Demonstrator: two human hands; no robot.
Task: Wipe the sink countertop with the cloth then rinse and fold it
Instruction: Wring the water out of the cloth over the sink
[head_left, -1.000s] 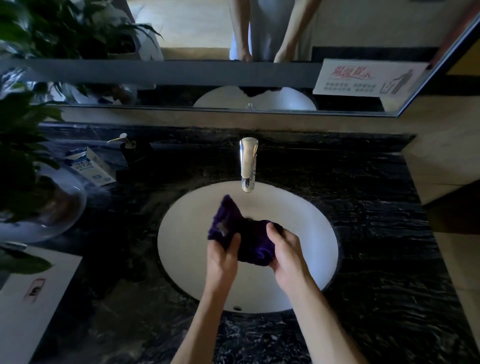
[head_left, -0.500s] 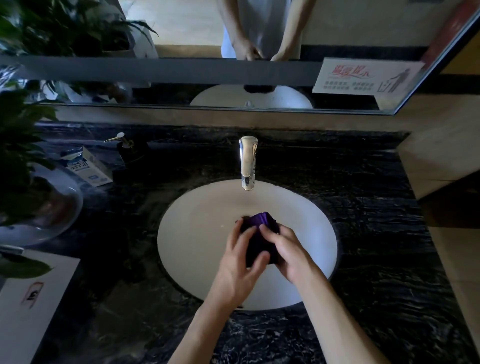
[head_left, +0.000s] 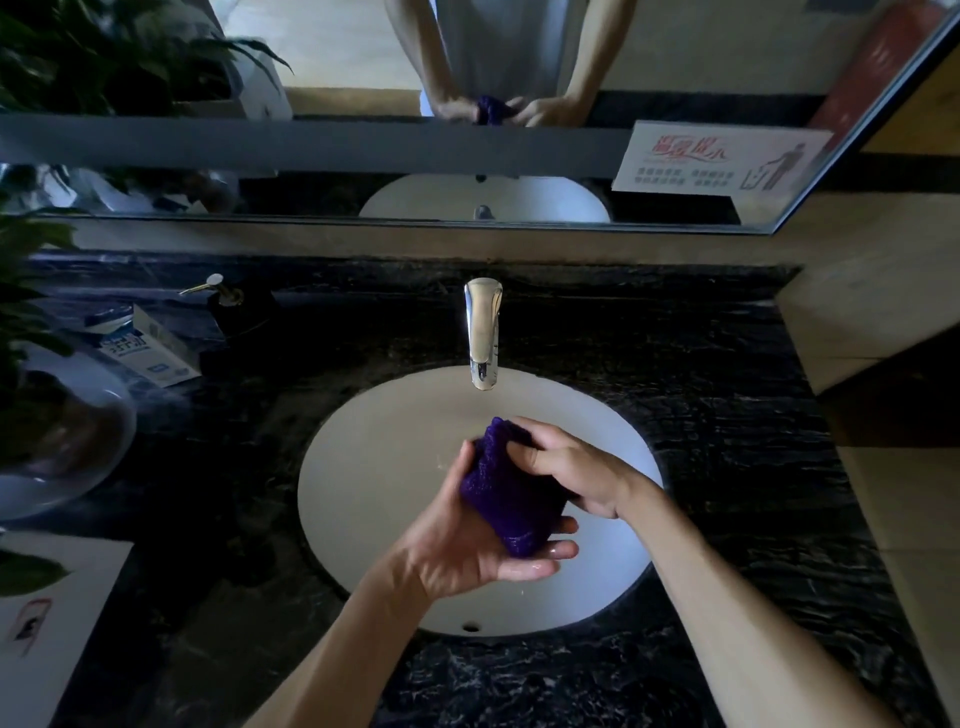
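Over the white sink (head_left: 363, 499), just near of the chrome tap (head_left: 483, 332), the bunched purple cloth (head_left: 506, 491) is gripped between both hands: the left hand (head_left: 467, 551) cups it from below, the right hand (head_left: 576, 470) curls over its top

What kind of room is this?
Probably a shared or public washroom: a white sink under a chrome tap in a dark stone countertop, a wall mirror with a printed notice, and a soap pump.
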